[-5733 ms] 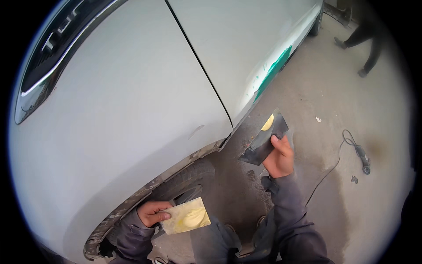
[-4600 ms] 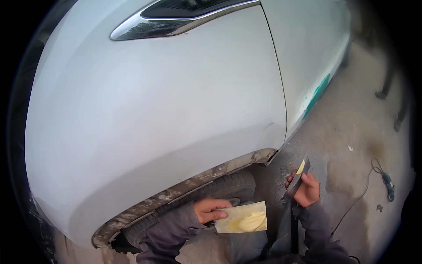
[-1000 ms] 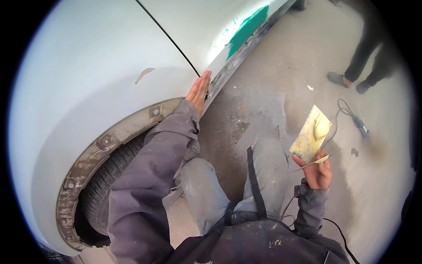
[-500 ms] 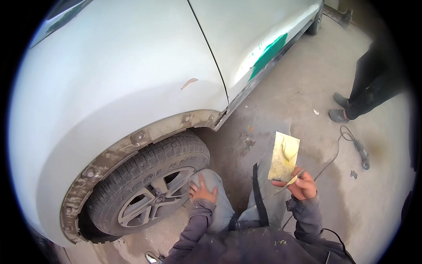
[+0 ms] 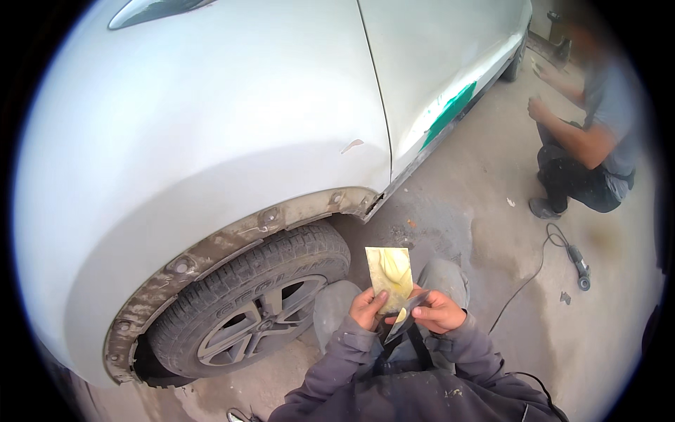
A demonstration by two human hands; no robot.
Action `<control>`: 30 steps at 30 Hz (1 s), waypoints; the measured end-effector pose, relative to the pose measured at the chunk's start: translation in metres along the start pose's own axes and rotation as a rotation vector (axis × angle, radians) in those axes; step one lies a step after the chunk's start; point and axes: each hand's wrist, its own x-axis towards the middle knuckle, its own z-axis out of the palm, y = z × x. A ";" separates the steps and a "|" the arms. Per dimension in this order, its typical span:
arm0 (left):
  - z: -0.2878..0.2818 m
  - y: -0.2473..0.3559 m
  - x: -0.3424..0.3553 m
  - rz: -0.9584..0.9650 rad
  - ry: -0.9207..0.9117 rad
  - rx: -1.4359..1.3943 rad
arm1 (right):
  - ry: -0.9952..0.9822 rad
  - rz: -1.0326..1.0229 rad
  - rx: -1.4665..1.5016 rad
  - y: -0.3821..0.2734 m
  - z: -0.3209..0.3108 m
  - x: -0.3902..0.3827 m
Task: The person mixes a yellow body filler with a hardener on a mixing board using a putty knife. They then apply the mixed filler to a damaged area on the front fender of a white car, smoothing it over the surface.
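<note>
My left hand (image 5: 365, 309) grips the lower left edge of a flat, pale mixing board (image 5: 383, 287), thumb on top. A lump of yellow putty (image 5: 396, 264) is spread over the board's upper part. In my right hand (image 5: 441, 313) is a putty spreader (image 5: 408, 314), angled down and left against the board's lower end, with a yellow dab on its blade. Both hands are close together above my lap. Ahead of them is a white car's front fender (image 5: 246, 119), with a small chipped spot (image 5: 352, 145) near the door seam.
The front wheel (image 5: 256, 302) sits under a dirty, bare wheel arch (image 5: 271, 218) at my left. A green patch (image 5: 448, 116) marks the lower door. At the right a person (image 5: 598, 141) squats. Nearby, a corded power tool (image 5: 581, 271) lies on the concrete floor (image 5: 513, 239).
My left hand has left my knee and taken hold of the board. Board and spreader have come left and lower, in front of me. The other person has gone from standing to squatting.
</note>
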 end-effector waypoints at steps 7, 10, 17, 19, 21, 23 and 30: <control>-0.047 0.018 -0.064 0.381 0.262 0.224 | 0.149 -0.085 0.068 -0.070 0.028 0.016; -0.051 0.027 -0.096 0.370 0.256 0.249 | 0.334 -0.305 0.046 -0.082 0.013 0.035; -0.042 0.040 -0.151 0.427 0.270 0.127 | 0.379 -0.610 -0.099 -0.106 0.083 0.103; -0.042 0.049 -0.157 0.417 0.247 0.125 | 0.392 -0.761 -0.382 -0.109 0.094 0.116; -0.045 0.051 -0.164 0.407 0.258 0.130 | 0.420 -0.904 -0.718 -0.115 0.112 0.124; -0.053 0.052 -0.166 0.384 0.270 0.153 | 0.498 -1.066 -1.009 -0.120 0.124 0.132; -0.066 0.045 -0.163 0.365 0.326 0.290 | 0.642 -1.291 -1.270 -0.121 0.109 0.160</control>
